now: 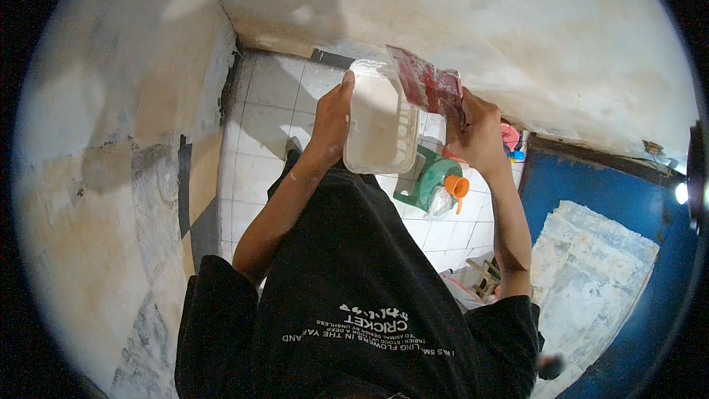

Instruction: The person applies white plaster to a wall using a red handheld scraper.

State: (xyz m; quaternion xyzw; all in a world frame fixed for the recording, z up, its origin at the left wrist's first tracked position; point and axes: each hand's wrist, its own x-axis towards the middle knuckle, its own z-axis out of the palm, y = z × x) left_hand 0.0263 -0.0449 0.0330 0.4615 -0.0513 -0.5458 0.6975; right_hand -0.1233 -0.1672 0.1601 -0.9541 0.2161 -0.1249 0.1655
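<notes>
My left hand [336, 114] grips the left side of a clear plastic tub [380, 162], its thumb over the rim. Inside lies a white, creamy paste [375, 114] that looks like wall putty. My right hand [476, 129] is closed on the handle of a wide putty knife [425, 85] with a reddish, white-smeared blade. The blade is tilted over the tub's right rim, pointing toward the wall; whether it touches the rim I cannot tell. White smears mark my left forearm and fingers.
Ahead rises a patchy, stained wall [473, 11], with another wall [148, 170] at the left. On the white tiled floor [255, 170] stands a green plastic container [428, 181] beside an orange cup-like piece [456, 187]. At the right is a blue panel [561, 177] with a pale, peeling sheet [591, 273].
</notes>
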